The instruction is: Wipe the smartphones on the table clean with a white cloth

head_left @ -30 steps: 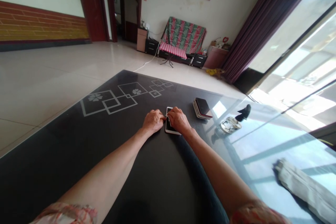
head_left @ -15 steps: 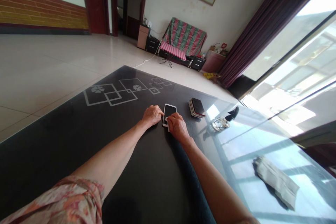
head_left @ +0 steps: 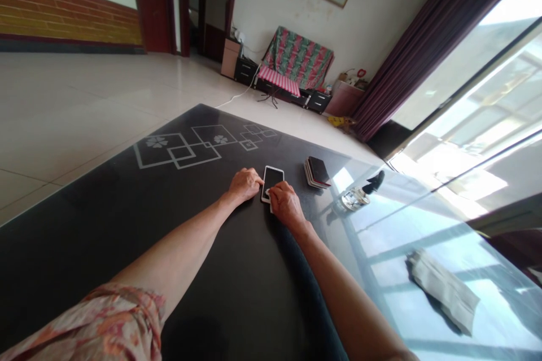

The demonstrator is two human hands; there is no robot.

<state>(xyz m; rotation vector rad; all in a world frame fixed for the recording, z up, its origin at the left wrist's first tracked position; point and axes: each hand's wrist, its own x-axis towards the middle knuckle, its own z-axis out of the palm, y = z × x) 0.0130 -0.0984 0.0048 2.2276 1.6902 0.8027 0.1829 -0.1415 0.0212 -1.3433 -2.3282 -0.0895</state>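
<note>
A smartphone [head_left: 274,176] with a white frame and dark screen lies flat on the black table [head_left: 203,271]. My left hand [head_left: 246,184] rests at its left side, fingers curled, with the fingertips pressed against the phone's edge. Over the lower right of the screen, my right hand [head_left: 287,204] is closed on a small white wipe [head_left: 267,193]. Part of the wipe shows at the fingertips, and a pale bit peeks out below the phone; the rest is hidden under the hand.
Right of the phone sits a stack of dark-covered notebooks [head_left: 317,172]. Beyond it a clear spray bottle [head_left: 356,198] with a black nozzle stands on the table. A folded grey cloth [head_left: 444,290] lies nearer on the right. Past the far edge is a striped stool [head_left: 279,80].
Both hands keep nearly the same places on the phone and wipe. The whole view has shifted very slightly.
</note>
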